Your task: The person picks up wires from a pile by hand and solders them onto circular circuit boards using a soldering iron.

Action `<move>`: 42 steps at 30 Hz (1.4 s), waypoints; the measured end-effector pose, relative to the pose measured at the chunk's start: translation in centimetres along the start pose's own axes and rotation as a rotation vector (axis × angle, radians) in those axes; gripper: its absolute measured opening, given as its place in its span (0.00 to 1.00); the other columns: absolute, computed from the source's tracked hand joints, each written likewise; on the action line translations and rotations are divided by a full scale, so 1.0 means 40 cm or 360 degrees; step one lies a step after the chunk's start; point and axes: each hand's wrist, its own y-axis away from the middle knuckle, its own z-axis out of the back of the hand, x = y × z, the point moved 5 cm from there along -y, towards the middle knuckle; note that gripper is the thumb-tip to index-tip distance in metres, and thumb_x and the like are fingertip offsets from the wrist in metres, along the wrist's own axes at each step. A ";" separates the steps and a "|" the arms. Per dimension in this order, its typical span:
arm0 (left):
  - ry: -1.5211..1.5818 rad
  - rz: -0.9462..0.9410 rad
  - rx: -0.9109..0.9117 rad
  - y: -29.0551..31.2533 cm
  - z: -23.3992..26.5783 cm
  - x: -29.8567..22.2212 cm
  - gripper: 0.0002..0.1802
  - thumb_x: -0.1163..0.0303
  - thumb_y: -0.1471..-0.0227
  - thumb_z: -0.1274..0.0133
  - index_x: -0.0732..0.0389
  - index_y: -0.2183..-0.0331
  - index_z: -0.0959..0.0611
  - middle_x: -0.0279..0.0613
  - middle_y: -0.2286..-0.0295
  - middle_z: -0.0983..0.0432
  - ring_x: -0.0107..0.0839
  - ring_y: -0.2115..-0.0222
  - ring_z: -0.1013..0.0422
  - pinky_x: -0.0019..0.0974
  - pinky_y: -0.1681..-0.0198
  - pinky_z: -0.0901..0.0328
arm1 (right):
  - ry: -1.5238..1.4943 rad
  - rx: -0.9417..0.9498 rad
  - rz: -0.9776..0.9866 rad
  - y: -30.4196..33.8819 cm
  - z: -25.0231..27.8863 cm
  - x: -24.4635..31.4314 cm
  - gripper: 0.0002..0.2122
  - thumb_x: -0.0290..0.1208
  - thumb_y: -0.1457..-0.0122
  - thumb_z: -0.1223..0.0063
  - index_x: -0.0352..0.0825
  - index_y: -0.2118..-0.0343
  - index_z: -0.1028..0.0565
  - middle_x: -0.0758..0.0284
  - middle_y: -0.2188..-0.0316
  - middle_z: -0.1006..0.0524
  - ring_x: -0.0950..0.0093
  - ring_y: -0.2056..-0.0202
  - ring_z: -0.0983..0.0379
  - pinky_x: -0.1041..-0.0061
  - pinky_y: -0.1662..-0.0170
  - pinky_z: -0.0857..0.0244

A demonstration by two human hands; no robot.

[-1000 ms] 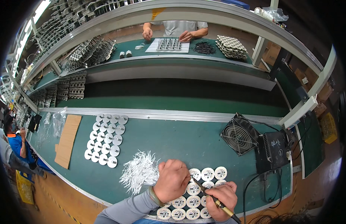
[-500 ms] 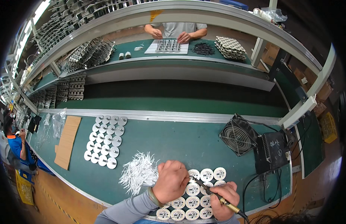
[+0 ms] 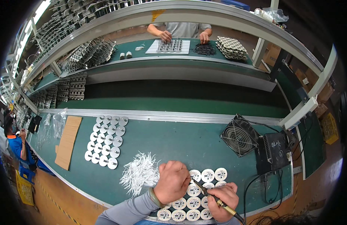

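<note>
Soldering iron (image 3: 225,207) diagonal, tip (image 3: 193,180) upper-left

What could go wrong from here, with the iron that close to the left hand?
If hot, the soldering iron in the right hand might burn the left hand in a slip, since its tip sits near those fingers.
The round boards lie close together beneath both hands, so a nudge could shift several.
The loose white wires lie beside the left hand; a careless sweep might scatter them.
</note>
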 end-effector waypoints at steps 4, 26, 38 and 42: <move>0.0002 0.0003 0.0010 0.000 0.002 -0.002 0.08 0.76 0.59 0.37 0.53 0.74 0.18 0.35 0.66 0.27 0.39 0.60 0.33 0.44 0.55 0.46 | -0.0039 -0.0084 0.0007 0.003 0.005 -0.002 0.08 0.31 0.52 0.35 0.36 0.68 0.17 0.69 0.75 0.18 0.71 0.72 0.21 0.66 0.53 0.41; 0.1297 0.0744 -0.0422 0.091 0.182 0.043 0.05 0.82 0.40 0.50 0.64 0.67 0.20 0.39 0.75 0.23 0.22 0.81 0.33 0.27 0.79 0.38 | -0.0063 -0.0213 -0.0012 0.022 0.011 -0.025 0.14 0.39 0.46 0.36 0.31 0.65 0.19 0.63 0.73 0.20 0.66 0.68 0.23 0.64 0.53 0.41; -0.0023 0.0339 -0.0425 0.233 0.226 0.090 0.06 0.82 0.50 0.40 0.61 0.70 0.19 0.42 0.78 0.21 0.40 0.80 0.25 0.38 0.74 0.31 | 0.0037 0.0525 0.0883 0.011 0.028 -0.040 0.22 0.33 0.49 0.33 0.34 0.51 0.22 0.58 0.63 0.20 0.57 0.69 0.21 0.61 0.66 0.26; -0.0463 0.0196 -0.0369 0.192 0.200 0.107 0.09 0.76 0.59 0.35 0.57 0.72 0.18 0.34 0.70 0.24 0.40 0.67 0.30 0.44 0.62 0.38 | 0.0452 0.0183 0.0765 0.061 0.039 -0.033 0.20 0.34 0.51 0.34 0.36 0.53 0.19 0.60 0.61 0.19 0.58 0.63 0.22 0.58 0.58 0.32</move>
